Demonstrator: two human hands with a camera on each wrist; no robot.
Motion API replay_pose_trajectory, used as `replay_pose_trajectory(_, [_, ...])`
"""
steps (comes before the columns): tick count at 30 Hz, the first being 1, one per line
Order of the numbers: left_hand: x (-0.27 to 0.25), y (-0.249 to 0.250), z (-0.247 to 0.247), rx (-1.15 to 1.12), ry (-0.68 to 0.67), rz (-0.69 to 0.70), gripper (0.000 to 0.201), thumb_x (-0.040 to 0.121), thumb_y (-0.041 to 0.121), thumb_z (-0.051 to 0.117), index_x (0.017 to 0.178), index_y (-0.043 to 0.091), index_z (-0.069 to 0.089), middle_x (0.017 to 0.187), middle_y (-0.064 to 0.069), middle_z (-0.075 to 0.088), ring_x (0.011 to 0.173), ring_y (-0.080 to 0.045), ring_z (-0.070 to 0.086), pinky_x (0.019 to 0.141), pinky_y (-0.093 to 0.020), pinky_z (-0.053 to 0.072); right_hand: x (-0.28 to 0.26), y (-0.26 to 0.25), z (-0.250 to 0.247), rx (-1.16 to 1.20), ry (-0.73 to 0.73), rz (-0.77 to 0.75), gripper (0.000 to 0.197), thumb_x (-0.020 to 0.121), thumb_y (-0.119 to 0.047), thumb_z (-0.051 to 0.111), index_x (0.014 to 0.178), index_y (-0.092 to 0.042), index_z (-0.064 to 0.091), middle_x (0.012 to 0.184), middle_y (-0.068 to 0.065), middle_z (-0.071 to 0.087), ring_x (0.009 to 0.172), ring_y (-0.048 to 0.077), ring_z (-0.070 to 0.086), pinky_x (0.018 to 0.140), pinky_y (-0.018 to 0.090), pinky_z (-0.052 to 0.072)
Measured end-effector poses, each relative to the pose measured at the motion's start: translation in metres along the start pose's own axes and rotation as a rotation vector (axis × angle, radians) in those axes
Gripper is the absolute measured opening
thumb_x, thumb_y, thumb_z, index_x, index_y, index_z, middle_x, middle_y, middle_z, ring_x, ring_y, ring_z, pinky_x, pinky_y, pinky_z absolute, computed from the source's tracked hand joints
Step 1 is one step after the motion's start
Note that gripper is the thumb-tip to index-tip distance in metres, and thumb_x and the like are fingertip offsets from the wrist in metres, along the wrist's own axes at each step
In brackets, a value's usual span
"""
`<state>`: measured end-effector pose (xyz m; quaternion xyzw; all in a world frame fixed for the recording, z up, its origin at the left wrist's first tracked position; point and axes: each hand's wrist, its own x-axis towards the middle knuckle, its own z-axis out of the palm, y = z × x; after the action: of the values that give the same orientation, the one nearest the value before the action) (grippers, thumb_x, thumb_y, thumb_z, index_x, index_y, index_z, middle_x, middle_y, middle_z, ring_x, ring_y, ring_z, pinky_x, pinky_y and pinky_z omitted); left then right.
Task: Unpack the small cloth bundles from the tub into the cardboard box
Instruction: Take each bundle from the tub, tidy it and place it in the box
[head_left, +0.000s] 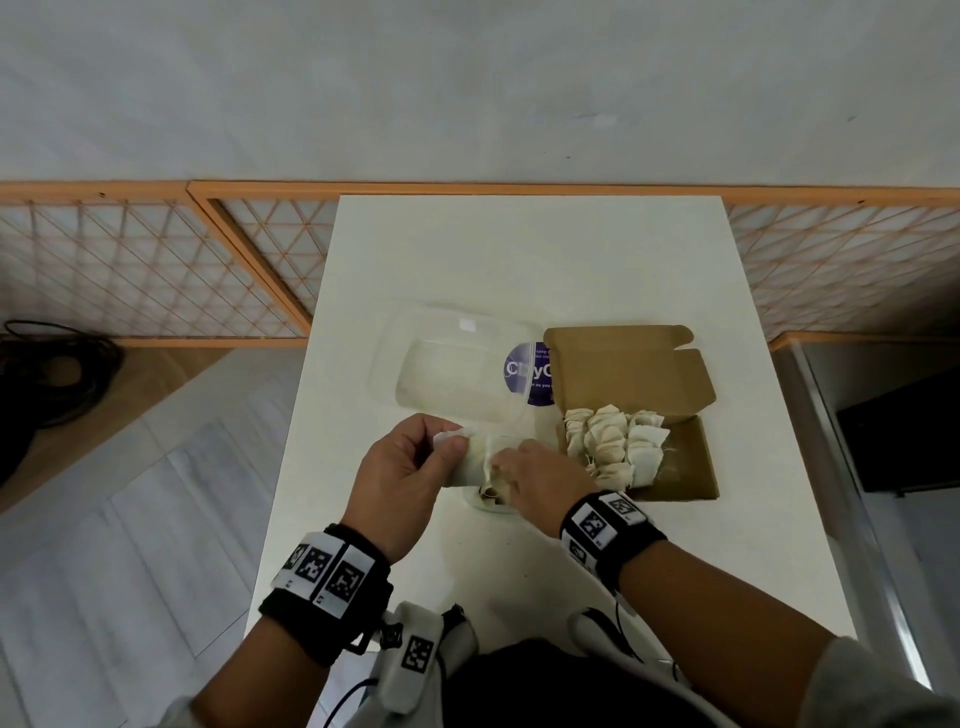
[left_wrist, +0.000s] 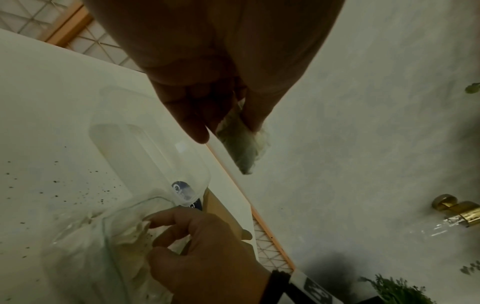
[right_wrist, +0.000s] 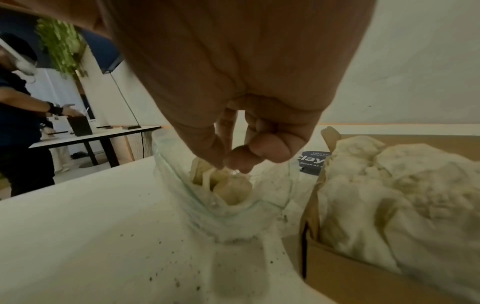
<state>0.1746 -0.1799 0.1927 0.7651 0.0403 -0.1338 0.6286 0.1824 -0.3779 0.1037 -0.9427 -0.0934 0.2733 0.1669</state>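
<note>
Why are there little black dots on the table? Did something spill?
Yes, probably. Dark specks are scattered over the white table near the clear tub, like crumbs shaken from the cloth bundles. What they are can't be told. Nothing else looks wrong.

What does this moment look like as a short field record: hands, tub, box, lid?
left hand: pinches a white cloth bundle between thumb and fingers
right hand: fingers reach into the clear plastic tub, pinching at a bundle inside
tub contents: a few bundles left
cardboard box: open, right of the tub, left part packed with bundles
clear lid: lies on the white table behind the tub
table surface: dark specks near the tub
</note>
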Motion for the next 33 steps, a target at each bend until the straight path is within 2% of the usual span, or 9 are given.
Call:
replay_pose_trajectory(5, [-0.001,-0.003,-0.003,0.062,0.010,-0.022,0.015,0.100,0.013,0.066,0.085,0.016,0.069,0.089,-0.001,0.077,0.075,-0.007,0.065,0.072,-0.023,0.054,0.006,0.005,0.004,0.031,0.047,0.034,0.024,0.107,-0.030,0.049,0.124,-0.027,0.065,0.120,0.003,0.055,0.097,0.026,0.065,0.082,0.038,0.056])
replay_pose_trajectory(10, [0.002,-0.006,-0.004,0.105,0.000,-0.033,0.013,0.101,0.017,0.066,0.088,0.016,0.071,0.088,0.000,0.076,0.079,-0.011,0.067,0.078,-0.035,0.057,-0.006,0.017,-0.009,0.154,0.106,0.072,0.018,0.106,-0.031,0.051,0.106,-0.025,0.068,0.108,-0.005,0.060,0.092,0.018,0.062,0.081,0.034,0.053])
replay_pose_trajectory(12, [0.002,-0.006,-0.004,0.114,-0.003,-0.032,0.013,0.100,0.017,0.066,0.089,0.016,0.071,0.088,0.002,0.076,0.079,-0.010,0.067,0.077,-0.031,0.057,-0.013,0.021,-0.016,0.227,0.136,0.096,0.015,0.104,-0.028,0.053,0.102,-0.025,0.067,0.105,-0.008,0.064,0.092,0.015,0.063,0.084,0.036,0.055])
replay_pose_trajectory(16, [0.002,-0.007,-0.002,0.119,-0.007,-0.036,0.014,0.100,0.016,0.066,0.088,0.017,0.071,0.090,0.000,0.077,0.079,-0.009,0.067,0.076,-0.028,0.056,-0.019,0.020,-0.024,0.246,0.160,0.095,0.015,0.105,-0.028,0.053,0.104,-0.025,0.067,0.105,-0.007,0.065,0.093,0.015,0.062,0.087,0.037,0.055])
replay_pose_trajectory(20, [-0.001,-0.009,0.001,0.130,-0.021,-0.042,0.013,0.100,0.016,0.066,0.088,0.017,0.071,0.090,-0.002,0.077,0.084,-0.022,0.070,0.081,-0.042,0.060,-0.010,0.014,-0.011,0.151,0.053,0.040,0.031,0.103,-0.043,0.055,0.127,-0.025,0.063,0.124,-0.004,0.058,0.107,0.020,0.063,0.092,0.038,0.053])
replay_pose_trajectory(22, [-0.005,-0.010,0.000,0.152,-0.031,-0.032,0.013,0.100,0.018,0.067,0.088,0.021,0.071,0.089,0.000,0.077,0.086,-0.025,0.070,0.084,-0.048,0.060,-0.002,0.009,-0.003,0.079,-0.004,0.034,0.038,0.100,-0.052,0.056,0.125,-0.023,0.062,0.123,-0.001,0.055,0.105,0.023,0.063,0.087,0.038,0.052])
replay_pose_trajectory(27, [-0.012,-0.012,-0.005,0.147,-0.031,-0.054,0.015,0.099,0.020,0.067,0.087,0.027,0.071,0.089,-0.001,0.077,0.088,-0.027,0.072,0.088,-0.053,0.059,0.008,0.006,0.010,0.048,-0.021,0.073,0.028,0.106,-0.038,0.050,0.108,-0.015,0.067,0.107,0.005,0.057,0.096,0.029,0.065,0.085,0.040,0.056])
replay_pose_trajectory(30, [-0.013,-0.015,-0.009,0.132,-0.027,-0.058,0.012,0.099,0.023,0.067,0.088,0.027,0.071,0.091,-0.003,0.077,0.090,-0.029,0.073,0.089,-0.056,0.058,0.004,0.010,0.004,0.141,0.031,0.114,0.020,0.104,-0.028,0.052,0.091,-0.018,0.064,0.093,0.001,0.061,0.089,0.025,0.063,0.076,0.034,0.048])
replay_pose_trajectory(33, [-0.013,-0.015,-0.009,0.145,-0.026,-0.063,0.017,0.100,0.019,0.067,0.087,0.028,0.071,0.091,-0.003,0.078,0.089,-0.028,0.073,0.089,-0.054,0.058,-0.009,0.017,-0.009,0.233,0.086,0.124,0.012,0.102,-0.029,0.059,0.103,-0.019,0.066,0.098,-0.001,0.068,0.091,0.019,0.063,0.076,0.030,0.048])
